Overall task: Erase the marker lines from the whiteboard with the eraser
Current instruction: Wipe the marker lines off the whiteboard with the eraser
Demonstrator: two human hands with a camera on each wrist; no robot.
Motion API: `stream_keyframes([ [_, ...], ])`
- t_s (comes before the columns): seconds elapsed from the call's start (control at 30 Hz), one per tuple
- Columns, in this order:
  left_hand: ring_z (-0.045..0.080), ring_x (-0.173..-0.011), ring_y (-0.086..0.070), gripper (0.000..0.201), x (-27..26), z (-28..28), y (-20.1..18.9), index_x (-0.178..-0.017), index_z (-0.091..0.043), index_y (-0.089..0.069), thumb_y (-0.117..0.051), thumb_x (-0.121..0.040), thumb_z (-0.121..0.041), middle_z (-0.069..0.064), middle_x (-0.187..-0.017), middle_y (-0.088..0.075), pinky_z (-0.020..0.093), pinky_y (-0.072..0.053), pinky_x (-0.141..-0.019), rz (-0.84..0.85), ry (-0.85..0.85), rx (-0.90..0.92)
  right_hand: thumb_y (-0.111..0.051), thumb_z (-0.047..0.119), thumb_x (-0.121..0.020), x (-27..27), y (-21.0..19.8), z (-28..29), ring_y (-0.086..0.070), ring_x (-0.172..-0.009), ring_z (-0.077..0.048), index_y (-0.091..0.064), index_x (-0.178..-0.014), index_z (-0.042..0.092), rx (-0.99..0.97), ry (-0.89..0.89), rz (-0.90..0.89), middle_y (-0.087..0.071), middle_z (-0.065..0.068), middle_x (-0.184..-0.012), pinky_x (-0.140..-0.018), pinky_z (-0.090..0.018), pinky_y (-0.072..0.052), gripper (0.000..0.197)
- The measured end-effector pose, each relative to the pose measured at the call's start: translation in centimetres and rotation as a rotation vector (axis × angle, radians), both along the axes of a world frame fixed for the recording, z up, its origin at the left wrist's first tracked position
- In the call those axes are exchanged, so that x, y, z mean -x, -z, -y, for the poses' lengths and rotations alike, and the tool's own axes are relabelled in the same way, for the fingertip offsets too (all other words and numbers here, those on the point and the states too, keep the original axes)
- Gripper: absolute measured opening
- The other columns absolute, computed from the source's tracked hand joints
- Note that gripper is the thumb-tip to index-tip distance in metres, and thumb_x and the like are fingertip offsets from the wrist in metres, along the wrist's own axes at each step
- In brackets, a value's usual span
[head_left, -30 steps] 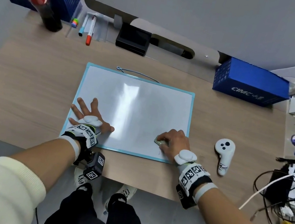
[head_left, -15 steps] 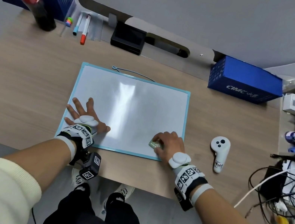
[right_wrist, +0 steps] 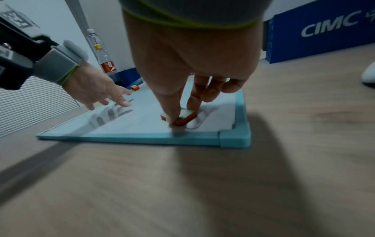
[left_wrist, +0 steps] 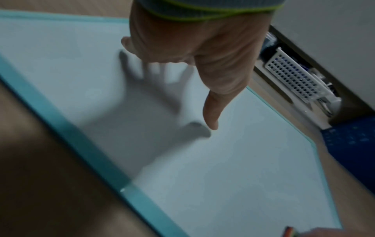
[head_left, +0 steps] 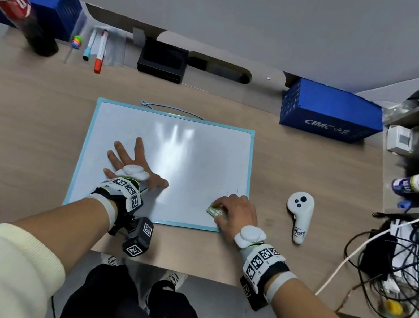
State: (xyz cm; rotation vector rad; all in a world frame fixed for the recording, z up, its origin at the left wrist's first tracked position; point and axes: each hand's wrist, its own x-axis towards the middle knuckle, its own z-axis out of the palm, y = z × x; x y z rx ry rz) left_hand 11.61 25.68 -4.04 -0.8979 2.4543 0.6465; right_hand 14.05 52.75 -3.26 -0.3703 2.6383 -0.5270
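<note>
Under your right hand, eraser pinched flat on whiteboard; faint lines just beyond fingers, sweep there with even pressure; left hand spread wide, pressing board steady

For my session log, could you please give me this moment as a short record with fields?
whiteboard: flat on the desk, teal frame
marks left: faint thin lines near the right edge, just above the right hand
eraser: flat on the board, near its lower right corner
right hand: pinches the eraser
left hand: fingers spread, pressing flat on the board's left part
</note>
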Motion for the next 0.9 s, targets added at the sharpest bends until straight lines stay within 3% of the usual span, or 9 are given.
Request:
stream_keyframes([
  [0.3, 0.042, -0.146, 0.014, 0.146, 2.7, -1.9, 1.3, -0.156, -0.031, 0.007, -0.063, -0.032, -0.063, 0.014, -0.160, 0.020, 0.070, -0.002, -0.111, 0.045, 0.124, -0.019, -0.069, 0.026, -0.073, 7.7, 0.2, -0.8, -0.051, -0.093, -0.024, -0.066, -0.097, 0.036, -0.047, 0.262, -0.107, -0.064, 0.003, -0.094, -0.078, -0.034, -0.042, 0.027],
  [0.47, 0.040, -0.144, 0.020, 0.146, 2.7, -1.9, 1.1, -0.156, -0.030, 0.008, -0.063, -0.033, -0.061, 0.014, -0.158, 0.025, 0.070, 0.002, -0.111, 0.061, 0.120, -0.055, -0.071, 0.022, -0.072, 5.4, -0.4, -1.7, -0.051, -0.098, -0.025, -0.066, -0.096, 0.035, -0.058, 0.336, -0.050, -0.065, 0.002, -0.097, -0.083, -0.036, -0.043, 0.028],
  [0.57, 0.040, -0.142, 0.024, 0.146, 2.7, -1.9, 1.0, -0.156, -0.031, 0.009, -0.063, -0.032, -0.060, 0.014, -0.156, 0.029, 0.070, 0.005, -0.109, 0.055, 0.116, -0.063, -0.071, 0.024, -0.070, 3.4, -0.7, -1.6, -0.051, -0.098, -0.023, -0.066, -0.095, 0.036, -0.032, 0.274, 0.019, -0.065, 0.003, -0.095, -0.082, -0.036, -0.045, 0.029],
  [0.8, 0.041, -0.143, 0.021, 0.145, 2.7, -2.0, 0.9, -0.156, -0.031, 0.009, -0.064, -0.034, -0.062, 0.014, -0.157, 0.027, 0.066, 0.014, -0.094, 0.070, 0.135, -0.056, -0.073, 0.025, -0.072, 6.1, -1.0, -1.7, -0.052, -0.098, -0.024, -0.064, -0.097, 0.033, -0.087, 0.357, -0.059, -0.066, 0.002, -0.100, -0.081, -0.036, -0.045, 0.028],
  [0.9, 0.041, -0.143, 0.022, 0.145, 2.7, -2.0, 0.8, -0.155, -0.031, 0.009, -0.064, -0.035, -0.061, 0.014, -0.157, 0.027, 0.067, 0.012, -0.103, 0.083, 0.137, -0.064, -0.073, 0.024, -0.072, 3.5, -1.0, -2.1, -0.053, -0.098, -0.024, -0.064, -0.097, 0.032, -0.087, 0.388, -0.047, -0.066, 0.002, -0.100, -0.080, -0.034, -0.045, 0.028],
])
